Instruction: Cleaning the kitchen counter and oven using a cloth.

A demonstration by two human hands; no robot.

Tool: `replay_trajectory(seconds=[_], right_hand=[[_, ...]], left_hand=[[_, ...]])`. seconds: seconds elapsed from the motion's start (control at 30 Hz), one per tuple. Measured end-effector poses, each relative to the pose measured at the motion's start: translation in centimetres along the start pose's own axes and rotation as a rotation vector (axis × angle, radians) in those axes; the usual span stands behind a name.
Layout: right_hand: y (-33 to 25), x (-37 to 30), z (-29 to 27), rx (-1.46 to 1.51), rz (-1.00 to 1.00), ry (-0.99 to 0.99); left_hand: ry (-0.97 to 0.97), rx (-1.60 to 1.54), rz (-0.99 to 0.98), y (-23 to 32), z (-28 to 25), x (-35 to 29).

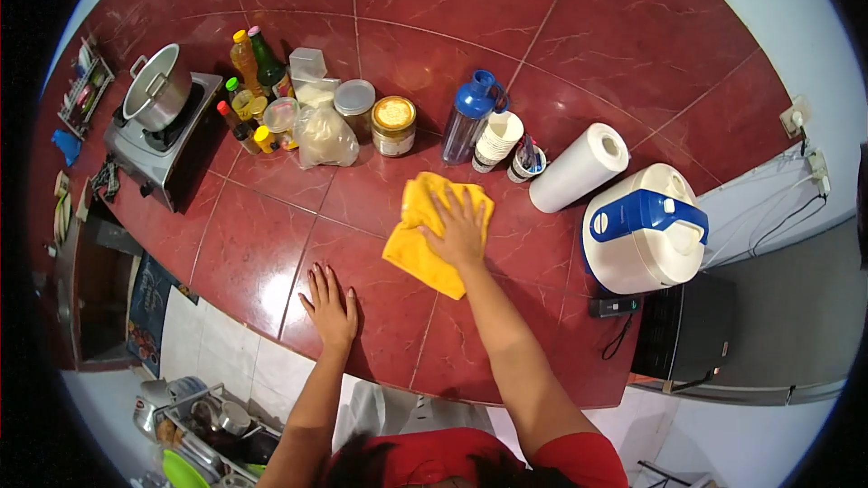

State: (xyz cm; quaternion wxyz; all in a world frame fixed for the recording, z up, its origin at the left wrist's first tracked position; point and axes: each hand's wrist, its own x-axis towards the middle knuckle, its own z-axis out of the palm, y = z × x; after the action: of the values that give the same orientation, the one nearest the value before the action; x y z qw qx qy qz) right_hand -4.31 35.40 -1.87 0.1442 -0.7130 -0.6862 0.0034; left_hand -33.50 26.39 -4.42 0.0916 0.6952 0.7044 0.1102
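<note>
My right hand lies flat with spread fingers on a yellow cloth, pressing it against the red tiled counter. The cloth is partly folded, with a corner pointing toward me. My left hand rests palm down near the counter's front edge, fingers apart, with nothing in it. Just beyond the cloth stand a jar with a gold lid and a clear bottle with a blue top.
Bottles, jars and a plastic bag crowd the back left, beside a stove bearing a metal pot. Stacked paper cups, a paper roll, a rice cooker and a small black device line the right.
</note>
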Motion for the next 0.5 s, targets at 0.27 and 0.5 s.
replay_trajectory(seconds=[0.27, 0.5], right_hand=[[9.7, -12.0, -3.4, -0.190, 0.479, 0.054], [-2.9, -18.5, -2.1, -0.130, 0.571, 0.026]], left_hand=[[0.045, -0.017, 0.040, -0.3, 0.7, -0.5], [-0.021, 0.020, 0.048, -0.3, 1.1, -0.3]])
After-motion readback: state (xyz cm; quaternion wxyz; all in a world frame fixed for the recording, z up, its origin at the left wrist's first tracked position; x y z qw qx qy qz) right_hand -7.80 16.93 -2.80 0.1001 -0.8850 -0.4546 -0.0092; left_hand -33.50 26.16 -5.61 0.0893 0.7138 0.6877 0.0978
